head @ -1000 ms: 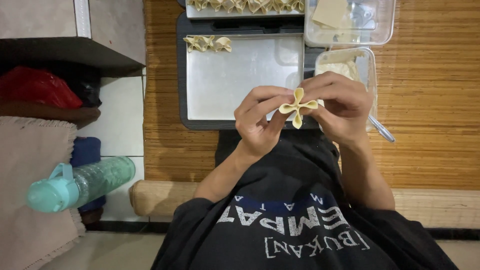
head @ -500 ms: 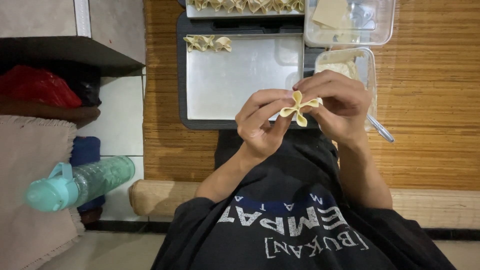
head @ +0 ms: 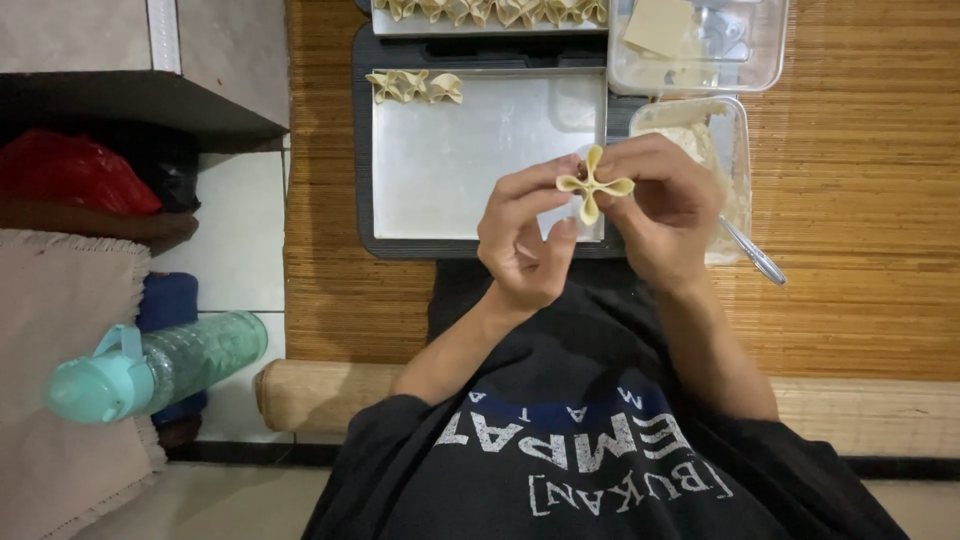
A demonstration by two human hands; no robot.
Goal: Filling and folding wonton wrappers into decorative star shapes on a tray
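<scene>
Pale yellow folded dough dumpling [head: 594,186], pinched into four lobes, sat between both hands above the shallow silver metal tray [head: 470,170], probably for shaping. Left hand [head: 525,240] and right hand [head: 665,205] were each clamped on it with fingertips. Its filling was hidden; the clear plastic container [head: 735,150] lay partly behind the right hand.

Left hand [head: 525,240] and right hand [head: 665,205] raised together, fingertips pinching.

Pale yellow folded dumpling wrapper [head: 594,185], pinched into four petal-like lobes, upright between my fingertips, above my metal tray [head: 470,190]
</scene>
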